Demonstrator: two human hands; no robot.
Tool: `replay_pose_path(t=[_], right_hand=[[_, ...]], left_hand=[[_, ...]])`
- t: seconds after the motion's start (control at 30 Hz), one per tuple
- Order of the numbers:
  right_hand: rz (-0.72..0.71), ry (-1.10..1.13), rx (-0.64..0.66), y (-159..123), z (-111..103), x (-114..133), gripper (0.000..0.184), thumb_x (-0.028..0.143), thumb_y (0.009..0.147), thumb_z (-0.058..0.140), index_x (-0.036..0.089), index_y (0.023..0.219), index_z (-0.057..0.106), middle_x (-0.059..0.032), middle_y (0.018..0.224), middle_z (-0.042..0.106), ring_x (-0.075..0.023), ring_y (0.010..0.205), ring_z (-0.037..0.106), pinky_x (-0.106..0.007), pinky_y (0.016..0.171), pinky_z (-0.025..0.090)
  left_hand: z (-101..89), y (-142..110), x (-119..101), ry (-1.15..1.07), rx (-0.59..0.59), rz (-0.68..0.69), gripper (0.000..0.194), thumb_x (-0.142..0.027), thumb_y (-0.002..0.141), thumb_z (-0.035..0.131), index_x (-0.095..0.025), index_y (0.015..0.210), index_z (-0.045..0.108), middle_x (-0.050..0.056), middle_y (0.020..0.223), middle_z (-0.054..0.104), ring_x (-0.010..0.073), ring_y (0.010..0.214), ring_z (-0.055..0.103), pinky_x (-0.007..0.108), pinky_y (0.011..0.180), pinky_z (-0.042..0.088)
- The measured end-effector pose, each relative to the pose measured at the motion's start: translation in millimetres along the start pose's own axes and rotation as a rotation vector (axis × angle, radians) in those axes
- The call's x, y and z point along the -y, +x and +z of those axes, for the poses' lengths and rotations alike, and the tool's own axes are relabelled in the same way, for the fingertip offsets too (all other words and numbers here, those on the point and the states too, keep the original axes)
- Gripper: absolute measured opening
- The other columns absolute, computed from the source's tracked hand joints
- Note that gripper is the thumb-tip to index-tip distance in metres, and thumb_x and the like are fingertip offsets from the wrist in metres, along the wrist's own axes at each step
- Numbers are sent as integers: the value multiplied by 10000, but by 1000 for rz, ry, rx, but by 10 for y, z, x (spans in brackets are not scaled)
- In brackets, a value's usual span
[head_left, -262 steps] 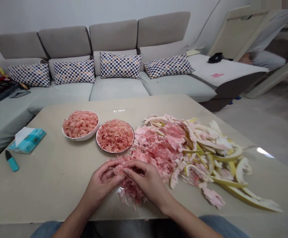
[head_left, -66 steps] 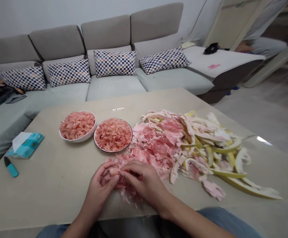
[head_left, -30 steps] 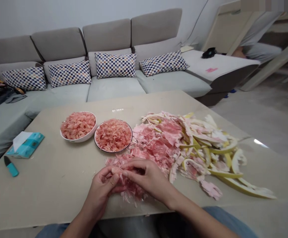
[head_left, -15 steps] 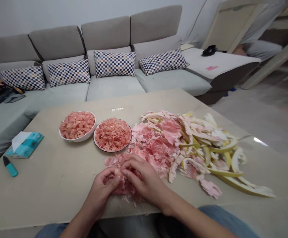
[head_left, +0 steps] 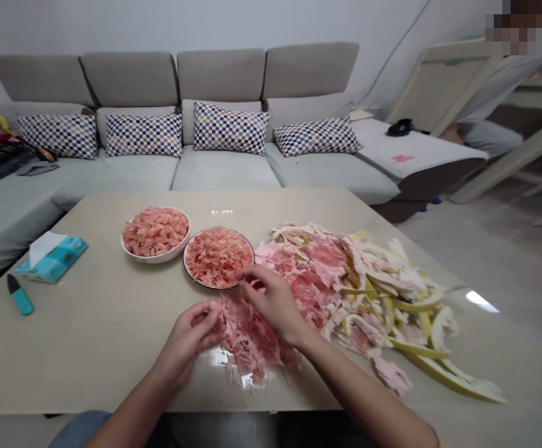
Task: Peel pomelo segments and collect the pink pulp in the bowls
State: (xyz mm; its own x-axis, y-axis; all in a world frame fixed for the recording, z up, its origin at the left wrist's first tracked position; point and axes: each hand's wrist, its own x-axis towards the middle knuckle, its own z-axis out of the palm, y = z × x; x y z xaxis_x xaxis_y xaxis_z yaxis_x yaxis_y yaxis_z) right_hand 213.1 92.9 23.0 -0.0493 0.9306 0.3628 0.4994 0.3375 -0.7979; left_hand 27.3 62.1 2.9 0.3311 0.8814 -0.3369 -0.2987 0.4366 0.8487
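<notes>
My left hand [head_left: 187,339] is closed in a pinch just above the near table, with a small pinkish bit of pomelo [head_left: 213,306] at its fingertips. My right hand [head_left: 273,303] reaches to the near right rim of a dark-edged plate [head_left: 191,281], fingers bent and close together; whatever they hold is too small to make out. Loose pink pomelo flesh [head_left: 218,252] is heaped on that plate. Under and between my hands lies a pile of torn pink membranes [head_left: 256,345]. It runs into larger pink and white pomelo peelings [head_left: 317,264] on the right.
Left of the plate stands a white bowl [head_left: 170,254] heaped with pomelo flesh. A tissue pack [head_left: 53,258] and a teal-handled knife [head_left: 21,295] lie at the table's left. Yellow rind strips [head_left: 443,370] spread right. Behind is a grey sofa [head_left: 224,168]; a person [head_left: 490,106] sits far right.
My hands, close together before, have parted. The right one has moved forward to the plate's rim, while the left stays over the near table. The camera view has shifted slightly.
</notes>
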Motion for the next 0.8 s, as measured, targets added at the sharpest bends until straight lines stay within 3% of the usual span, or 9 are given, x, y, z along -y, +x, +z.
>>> replay_pose_path(t=[0.1,0.23,0.4,0.6,0.8], right_hand=[[-128,-167,48,201,135,-66,219,121,841,553,198,1009,670,-68,995,707,-200,925,633,-357,853,478],[-165,-216,26,303,215,-81,148,140,856,566,185,916,693,-90,988,682,-207,932,622,-346,842,480],[13,-52,-38,202,138,22,77,170,836,601,181,890,655,-44,889,676,-161,749,612,-290,706,489],[184,133,224,-54,81,255,196,334,788,703,185,915,686,-26,857,699,-158,766,623,-260,683,473],[339,237,371,-75,89,260,191,295,699,774,154,781,676,-19,761,697,-143,672,607,-239,607,460]], left_hand=[[-69,72,-27,13,-49,31,327,-364,733,749,-166,990,709,40,861,662,141,775,614,287,772,526],[-112,134,-51,77,-140,92,441,-370,692,779,-146,1056,672,73,941,693,150,771,630,258,708,510],[-81,123,-44,106,-125,129,388,-370,678,785,-131,955,658,97,930,707,176,799,647,258,696,508],[-61,88,-45,153,-75,172,372,-363,650,802,-144,915,659,77,897,717,203,827,663,306,760,519],[-80,83,-27,281,-42,192,336,-363,674,783,-150,910,673,64,883,725,201,838,658,296,767,509]])
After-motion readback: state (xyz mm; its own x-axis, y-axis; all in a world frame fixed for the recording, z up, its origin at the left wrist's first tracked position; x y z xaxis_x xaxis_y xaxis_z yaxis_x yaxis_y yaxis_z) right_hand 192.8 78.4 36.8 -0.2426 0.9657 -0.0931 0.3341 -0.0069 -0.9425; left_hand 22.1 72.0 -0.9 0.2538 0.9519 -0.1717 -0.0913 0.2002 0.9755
